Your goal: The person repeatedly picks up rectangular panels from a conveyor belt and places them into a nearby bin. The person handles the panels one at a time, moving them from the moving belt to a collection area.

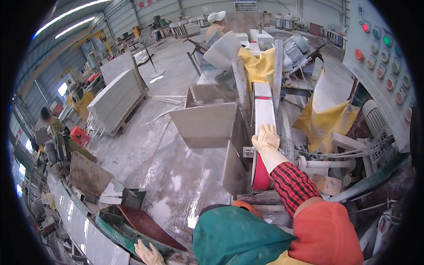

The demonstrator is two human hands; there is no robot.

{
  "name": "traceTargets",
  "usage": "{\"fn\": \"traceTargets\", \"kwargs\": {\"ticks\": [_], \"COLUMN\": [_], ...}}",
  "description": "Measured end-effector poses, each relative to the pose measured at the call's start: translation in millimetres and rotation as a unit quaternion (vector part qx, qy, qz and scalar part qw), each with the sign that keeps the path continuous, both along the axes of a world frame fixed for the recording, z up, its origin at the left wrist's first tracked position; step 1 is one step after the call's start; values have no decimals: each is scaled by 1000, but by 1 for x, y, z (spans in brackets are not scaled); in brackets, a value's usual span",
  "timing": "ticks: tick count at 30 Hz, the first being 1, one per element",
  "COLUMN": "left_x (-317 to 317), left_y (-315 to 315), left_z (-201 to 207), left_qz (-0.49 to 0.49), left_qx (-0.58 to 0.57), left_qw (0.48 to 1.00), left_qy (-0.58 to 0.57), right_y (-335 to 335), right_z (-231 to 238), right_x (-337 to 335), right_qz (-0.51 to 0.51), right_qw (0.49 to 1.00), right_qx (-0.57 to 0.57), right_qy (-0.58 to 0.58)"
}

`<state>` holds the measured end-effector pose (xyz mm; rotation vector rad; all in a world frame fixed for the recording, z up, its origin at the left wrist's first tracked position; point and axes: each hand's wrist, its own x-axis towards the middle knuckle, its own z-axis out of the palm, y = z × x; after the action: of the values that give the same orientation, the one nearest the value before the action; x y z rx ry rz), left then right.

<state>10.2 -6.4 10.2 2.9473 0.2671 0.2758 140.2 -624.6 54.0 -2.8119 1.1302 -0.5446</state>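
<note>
Head view: my gloved right hand (266, 138) is lying on a white strip (265, 112) on the red belt (261, 174).
I am judging the strip heavy for its width, stiff, stone-like and probably brittle at the corners; its smooth face may be slippery, so both long edges, near the middle, are seeming the best hold. It is looking pale, narrow and straight-sided, and is lying lengthwise, pointing toward the yellow flap (258, 66). My right fingers are resting flat over its near end, not wrapping round it. My left hand (149, 255) is hanging open near a green rail (108, 232), holding nothing visible; whether it is touching anything, I cannot tell.
</note>
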Motion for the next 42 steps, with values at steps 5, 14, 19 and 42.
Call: {"fn": "traceTargets", "kwargs": {"ticks": [5, 14, 19, 42], "left_x": [-3, 1, -1, 71], "left_y": [19, 20, 21, -411], "left_z": [-29, -32, -31, 21], "left_qz": [53, 24, 26, -237], "left_qx": [-49, -75, -89, -688], "left_qw": [995, 992, 992, 644], "left_qy": [-61, -95, -89, 236], "right_y": [47, 66, 50, 17], "right_z": [0, -2, -2, -28], "right_x": [-52, -98, -89, -174], "right_qz": [75, 111, 145, 162], "right_qw": [997, 993, 989, 904], "right_qx": [9, -21, 8, 340], "right_qy": [-13, 24, 26, -200]}}
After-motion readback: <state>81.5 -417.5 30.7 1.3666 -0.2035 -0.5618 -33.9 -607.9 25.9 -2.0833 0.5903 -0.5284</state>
